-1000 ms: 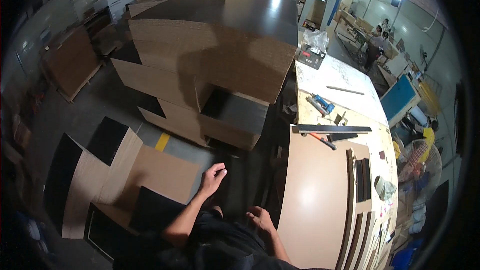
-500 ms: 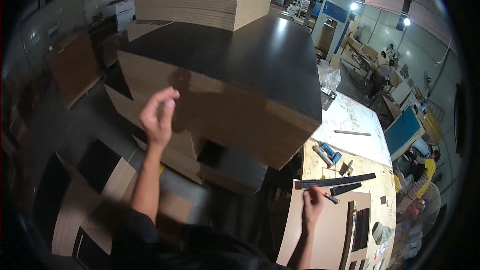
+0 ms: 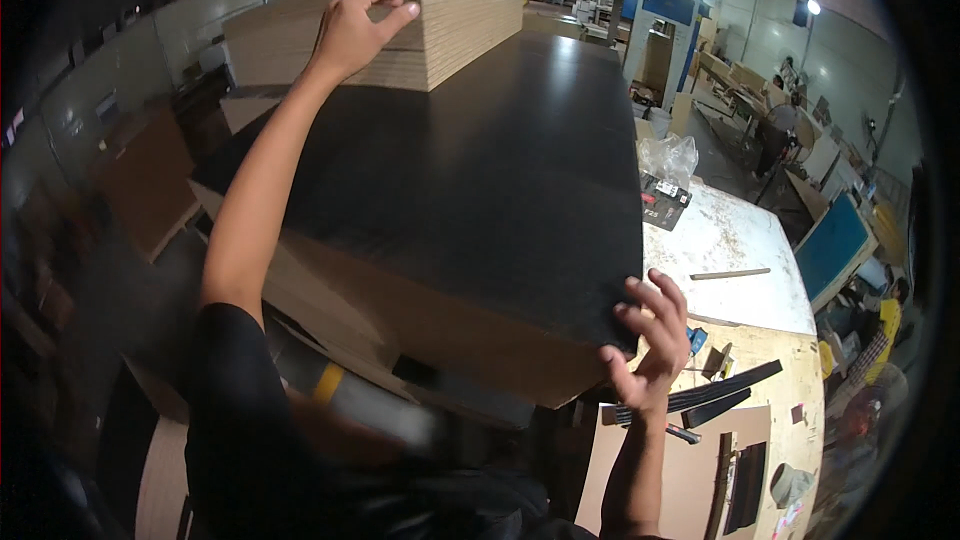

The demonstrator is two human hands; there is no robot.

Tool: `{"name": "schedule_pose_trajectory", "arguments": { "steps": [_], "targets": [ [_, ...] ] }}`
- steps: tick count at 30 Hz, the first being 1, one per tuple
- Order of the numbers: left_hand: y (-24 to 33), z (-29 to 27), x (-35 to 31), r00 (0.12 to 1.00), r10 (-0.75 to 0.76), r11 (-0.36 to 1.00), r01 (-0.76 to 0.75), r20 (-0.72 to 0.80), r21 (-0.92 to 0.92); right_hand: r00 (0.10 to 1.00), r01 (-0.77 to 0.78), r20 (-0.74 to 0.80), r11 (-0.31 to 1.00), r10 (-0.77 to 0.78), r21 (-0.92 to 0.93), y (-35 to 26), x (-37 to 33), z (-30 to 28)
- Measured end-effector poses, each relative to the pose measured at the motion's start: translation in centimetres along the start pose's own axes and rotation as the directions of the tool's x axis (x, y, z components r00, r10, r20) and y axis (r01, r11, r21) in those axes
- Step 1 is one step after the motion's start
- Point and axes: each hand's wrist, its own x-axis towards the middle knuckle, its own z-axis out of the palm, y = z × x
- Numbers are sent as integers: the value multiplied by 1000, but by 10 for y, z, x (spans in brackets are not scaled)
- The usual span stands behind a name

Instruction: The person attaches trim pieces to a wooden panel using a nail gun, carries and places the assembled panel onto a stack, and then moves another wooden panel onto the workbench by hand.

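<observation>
Panel (image 3: 470,200), apparently at the reaching step. Left hand (image 3: 355,35) half-curled, right hand (image 3: 655,345) spread, both empty. Gripping would require closing both.

The head camera, the left of two fisheyes worn side by side on the person's head, faces forward and steeply down. It sits close above the black-topped board stack (image 3: 470,200), takes in the plywood workbench (image 3: 801,370) at the right, and reaches a distant ceiling lamp (image 3: 813,7) near the top.
</observation>
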Motion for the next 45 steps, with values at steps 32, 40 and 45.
{"name": "schedule_pose_trajectory", "arguments": {
  "steps": [32, 40, 45],
  "targets": [
    [-117, 51, 85, 685, 543, 816, -296, -485, 496, 983, 96, -183, 835, 6, 542, 16, -12, 50],
    [-45, 44, 102, 423, 830, 549, -496, -364, 673, 942, 295, -292, 819, -165, 492, 28, -15, 50],
    [15, 18, 97, 791, 457, 391, 232, -407, 891, 978, 156, -204, 797, -42, 583, 24, -20, 41]
  ]
}}
